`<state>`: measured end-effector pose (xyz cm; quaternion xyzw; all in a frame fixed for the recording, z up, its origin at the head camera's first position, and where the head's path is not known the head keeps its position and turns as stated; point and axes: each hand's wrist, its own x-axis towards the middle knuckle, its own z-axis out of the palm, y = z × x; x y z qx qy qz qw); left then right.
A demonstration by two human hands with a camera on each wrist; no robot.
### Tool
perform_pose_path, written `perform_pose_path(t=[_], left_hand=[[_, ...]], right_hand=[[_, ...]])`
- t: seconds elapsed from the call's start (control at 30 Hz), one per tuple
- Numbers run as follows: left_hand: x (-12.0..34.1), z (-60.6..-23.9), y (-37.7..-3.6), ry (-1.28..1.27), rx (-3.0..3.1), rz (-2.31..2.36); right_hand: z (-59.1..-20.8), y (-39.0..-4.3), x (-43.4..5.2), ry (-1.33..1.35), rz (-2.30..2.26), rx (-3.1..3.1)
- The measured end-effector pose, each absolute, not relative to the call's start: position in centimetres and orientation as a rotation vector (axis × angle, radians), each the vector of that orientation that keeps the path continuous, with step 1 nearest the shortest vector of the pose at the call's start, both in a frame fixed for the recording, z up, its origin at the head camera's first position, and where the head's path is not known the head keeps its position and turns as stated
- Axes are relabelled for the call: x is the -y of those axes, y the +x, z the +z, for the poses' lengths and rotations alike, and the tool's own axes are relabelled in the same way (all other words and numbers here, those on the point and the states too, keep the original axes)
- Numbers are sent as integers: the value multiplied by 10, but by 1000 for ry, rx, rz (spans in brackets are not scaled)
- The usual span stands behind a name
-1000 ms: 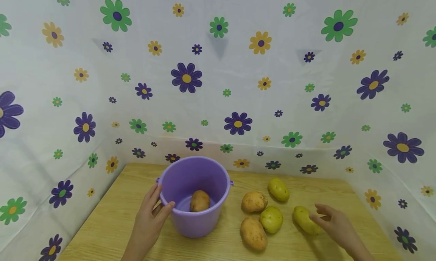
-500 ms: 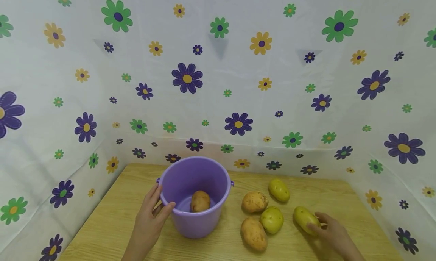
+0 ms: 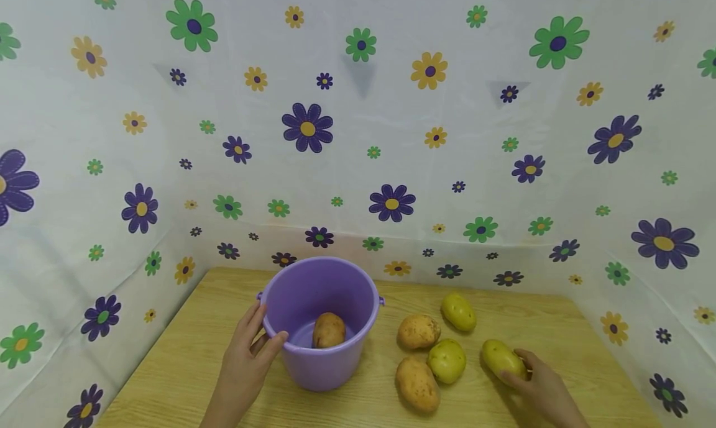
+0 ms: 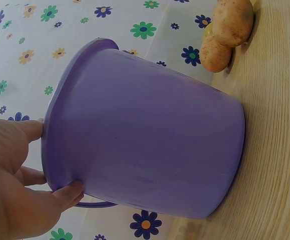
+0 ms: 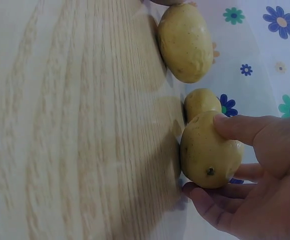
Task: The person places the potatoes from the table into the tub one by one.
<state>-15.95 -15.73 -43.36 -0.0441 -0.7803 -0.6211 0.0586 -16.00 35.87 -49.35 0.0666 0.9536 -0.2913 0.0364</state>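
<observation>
A purple bucket (image 3: 321, 366) stands upright on the table, and inside it lies one brown potato (image 3: 329, 330). My left hand (image 3: 244, 359) grips its near left rim, thumb and fingers to either side of the edge, as the left wrist view also shows. At the right, my right hand (image 3: 544, 387) holds a yellow-green potato (image 3: 501, 359) low at the tabletop. In the right wrist view the thumb presses on one side of this potato (image 5: 210, 150) and the curled fingers reach round the other.
Between bucket and right hand lie two brown potatoes (image 3: 418, 384) and two yellow-green potatoes (image 3: 458, 312), some close against each other. A flower-print sheet (image 3: 358, 167) rises behind and beside the wooden table (image 3: 184, 353).
My right hand has come left and down onto the yellow-green potato and closed its thumb and fingers round it. The left hand and the bucket stay in place.
</observation>
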Motion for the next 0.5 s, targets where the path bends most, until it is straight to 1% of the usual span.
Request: perform_pose_path(t=[0.5], left_hand=[[158,-436,-161,-160,2367,-1840]], right_hand=[[-496,-161,-355,274,-921,-2947]])
